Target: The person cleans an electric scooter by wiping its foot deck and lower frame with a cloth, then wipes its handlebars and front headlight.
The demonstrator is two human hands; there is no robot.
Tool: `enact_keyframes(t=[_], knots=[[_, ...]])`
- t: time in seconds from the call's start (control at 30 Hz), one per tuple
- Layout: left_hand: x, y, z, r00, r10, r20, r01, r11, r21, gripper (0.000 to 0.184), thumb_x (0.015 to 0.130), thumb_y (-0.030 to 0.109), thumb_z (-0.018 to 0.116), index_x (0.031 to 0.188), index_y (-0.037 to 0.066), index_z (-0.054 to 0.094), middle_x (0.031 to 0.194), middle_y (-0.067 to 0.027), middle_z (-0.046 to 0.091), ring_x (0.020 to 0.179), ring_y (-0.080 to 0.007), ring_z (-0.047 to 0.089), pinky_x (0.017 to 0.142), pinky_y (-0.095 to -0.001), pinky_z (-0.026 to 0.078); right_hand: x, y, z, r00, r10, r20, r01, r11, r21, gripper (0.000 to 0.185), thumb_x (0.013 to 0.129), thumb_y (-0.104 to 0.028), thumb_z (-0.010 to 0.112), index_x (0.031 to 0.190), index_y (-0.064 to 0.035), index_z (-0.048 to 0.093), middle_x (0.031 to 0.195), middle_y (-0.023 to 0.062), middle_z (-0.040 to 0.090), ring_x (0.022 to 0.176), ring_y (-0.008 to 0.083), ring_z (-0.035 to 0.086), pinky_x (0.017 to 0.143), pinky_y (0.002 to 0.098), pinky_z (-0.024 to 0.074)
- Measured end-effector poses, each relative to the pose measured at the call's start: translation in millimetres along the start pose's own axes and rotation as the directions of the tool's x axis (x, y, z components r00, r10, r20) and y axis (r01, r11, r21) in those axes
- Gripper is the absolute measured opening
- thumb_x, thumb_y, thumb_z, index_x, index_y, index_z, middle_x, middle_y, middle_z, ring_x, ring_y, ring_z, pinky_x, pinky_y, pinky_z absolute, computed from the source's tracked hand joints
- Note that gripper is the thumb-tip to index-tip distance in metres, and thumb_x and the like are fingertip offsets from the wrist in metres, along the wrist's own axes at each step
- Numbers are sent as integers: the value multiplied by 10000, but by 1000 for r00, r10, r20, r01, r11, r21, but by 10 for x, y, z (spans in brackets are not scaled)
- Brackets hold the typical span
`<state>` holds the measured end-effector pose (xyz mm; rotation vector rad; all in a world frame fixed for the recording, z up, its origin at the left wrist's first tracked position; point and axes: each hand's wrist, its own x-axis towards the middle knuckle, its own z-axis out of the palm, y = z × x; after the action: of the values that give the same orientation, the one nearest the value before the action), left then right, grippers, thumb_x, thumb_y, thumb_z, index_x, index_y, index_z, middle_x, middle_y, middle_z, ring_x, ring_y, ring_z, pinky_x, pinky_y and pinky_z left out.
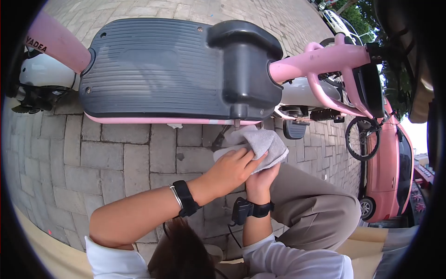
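The left hand [234, 168] and right hand [264, 179] both hold the gray cloth [268, 143], left fingers curled over its bunched folds and right hand beneath. The cloth is just beside the dark footboard [153, 69] of the pink scooter [320, 60], above the paving [111, 158].

The scooter frame [332, 57] is pink, its ridged footboard [153, 69] dark grey. The cloth [265, 145] is pale grey.

**Single head camera, looking steeply down**

The wide, round-rimmed view looks from the wearer's head down onto the cloth [274, 145], quite near. The scooter's footboard [155, 69] crosses its upper part, long edge toward the wearer; beyond the footboard's right end, it reaches a car [384, 172] farther off.
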<state>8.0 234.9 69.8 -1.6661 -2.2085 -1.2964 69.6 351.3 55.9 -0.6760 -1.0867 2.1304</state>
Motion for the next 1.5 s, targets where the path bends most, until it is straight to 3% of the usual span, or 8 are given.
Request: enact_keyframes(t=[0.07,0.2,0.4,0.6,0.9,1.17,1.37,1.5], knots=[[95,-23,107,996,62,-56,-65,997,-52,608,650,41,527,1245,28,405,759,-72,455,737,-233,483,683,-333,440,-43,-116,1,987,-21,159,-22,964,265,436,890,-340,360,1215,-53,401,1169,92,487,1051,224,491,907,339,392],[249,-56,162,1000,12,22,-9,992,-122,624,641,-22,509,1252,18,386,853,-129,460,811,-285,463,731,-360,418,193,-60,-133,970,-192,151,220,955,-197,521,801,-125,567,1261,-35,340,1221,95,436,1120,198,430,966,334,329],[350,-104,131,966,-181,184,227,934,-274,730,618,-133,446,1310,26,280,1112,-172,433,1007,-344,414,903,-409,313,669,-193,-2,977,-199,-74,198,980,-23,744,708,-17,647,1313,-36,214,1242,112,385,1101,217,438,927,318,370],[280,-235,13,909,-331,254,409,827,-386,777,587,-187,306,1329,38,256,1300,-222,323,1216,-360,298,972,-323,274,971,149,34,836,-354,419,546,618,-566,804,680,-81,675,1326,2,202,1203,147,338,1118,234,365,943,334,304],[-71,-217,-81,832,-517,201,554,755,-351,609,607,-172,366,1199,-33,414,1248,-215,398,1120,-380,400,905,-378,363,547,270,215,606,-407,683,795,276,-541,713,681,-34,647,1289,-30,273,1131,144,415,1107,246,407,959,353,302],[419,15,-207,942,-310,-127,289,944,-158,557,622,-140,432,1158,11,464,1036,-182,510,836,-358,518,712,-381,436,768,-454,415,779,-536,326,627,682,-376,847,660,-47,695,1317,1,162,1284,162,310,1161,261,367,969,358,306],[475,-150,-390,805,-517,-291,431,847,-312,544,605,-162,347,1101,-14,512,1013,-191,533,748,-314,524,672,-323,427,944,-129,644,575,-418,704,779,15,-627,575,757,-35,529,1270,-2,273,1110,174,420,1055,340,402,941,421,273],[240,-216,-409,698,-595,-399,454,798,-396,562,588,-167,325,1099,-17,505,978,-182,537,724,-280,521,657,-293,420,769,-8,1046,379,-372,847,891,-99,-442,565,672,-52,537,1208,31,378,970,201,465,952,354,434,939,445,292]])
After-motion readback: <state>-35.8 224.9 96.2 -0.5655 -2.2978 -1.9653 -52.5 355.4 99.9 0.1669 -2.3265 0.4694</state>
